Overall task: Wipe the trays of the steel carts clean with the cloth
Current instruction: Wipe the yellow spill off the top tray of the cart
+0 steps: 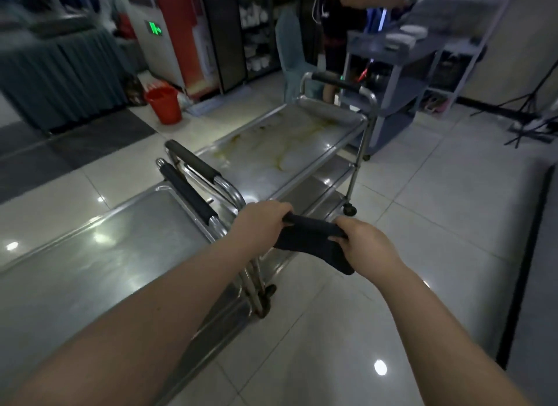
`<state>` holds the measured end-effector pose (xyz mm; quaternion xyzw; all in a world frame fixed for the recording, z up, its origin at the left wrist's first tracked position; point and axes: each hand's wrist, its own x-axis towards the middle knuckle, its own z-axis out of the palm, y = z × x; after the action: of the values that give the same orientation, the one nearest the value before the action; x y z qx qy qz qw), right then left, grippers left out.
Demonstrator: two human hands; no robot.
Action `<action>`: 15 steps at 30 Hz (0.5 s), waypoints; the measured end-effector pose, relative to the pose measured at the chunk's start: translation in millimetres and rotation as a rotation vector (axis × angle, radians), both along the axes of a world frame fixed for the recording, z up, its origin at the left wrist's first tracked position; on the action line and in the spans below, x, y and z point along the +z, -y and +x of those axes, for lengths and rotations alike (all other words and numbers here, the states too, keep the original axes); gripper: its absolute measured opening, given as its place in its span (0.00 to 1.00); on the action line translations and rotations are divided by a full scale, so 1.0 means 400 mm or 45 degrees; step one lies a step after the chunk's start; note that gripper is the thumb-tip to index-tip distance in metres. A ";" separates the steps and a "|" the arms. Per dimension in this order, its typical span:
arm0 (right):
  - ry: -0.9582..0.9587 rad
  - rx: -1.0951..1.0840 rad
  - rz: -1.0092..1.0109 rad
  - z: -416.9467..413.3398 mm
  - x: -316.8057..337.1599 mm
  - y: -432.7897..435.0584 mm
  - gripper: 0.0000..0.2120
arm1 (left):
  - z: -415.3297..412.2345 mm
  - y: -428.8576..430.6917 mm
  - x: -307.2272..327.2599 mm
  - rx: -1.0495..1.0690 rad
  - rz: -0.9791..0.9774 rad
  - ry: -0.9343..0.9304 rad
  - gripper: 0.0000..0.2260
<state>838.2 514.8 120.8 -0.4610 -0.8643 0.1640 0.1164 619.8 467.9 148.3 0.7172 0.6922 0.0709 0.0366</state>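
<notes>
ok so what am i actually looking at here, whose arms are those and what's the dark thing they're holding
This is one picture from a camera worn on a person's head, looking forward and down, so the arms are the wearer's own. The left hand and right hand hold a dark cloth stretched between them. Below and ahead stand two steel carts end to end. The near cart's top tray looks shiny; the far cart's top tray shows yellowish smears. A red bucket sits on the floor beyond, and a grey cart stands farther back.

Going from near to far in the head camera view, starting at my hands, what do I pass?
Dark cloth held in both hands → stained cart tray → gray plastic cart behind it.
</notes>
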 end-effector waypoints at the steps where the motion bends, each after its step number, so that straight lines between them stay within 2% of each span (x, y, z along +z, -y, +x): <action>1: -0.021 0.021 0.030 -0.005 0.038 -0.017 0.05 | -0.003 -0.001 0.043 0.034 0.039 0.009 0.09; 6: -0.113 0.144 0.089 -0.067 0.159 -0.069 0.07 | -0.041 0.038 0.172 0.221 0.224 0.055 0.07; 10: -0.135 0.278 0.115 -0.141 0.167 -0.060 0.03 | -0.085 0.095 0.181 0.351 0.280 0.098 0.08; 15: -0.168 0.341 0.066 -0.218 0.148 -0.059 0.03 | -0.146 0.118 0.156 0.389 0.373 0.086 0.06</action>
<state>751.1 538.6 180.1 -0.3267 -0.9125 0.1858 0.1618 561.3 420.6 210.8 0.5988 0.7736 0.1996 -0.0559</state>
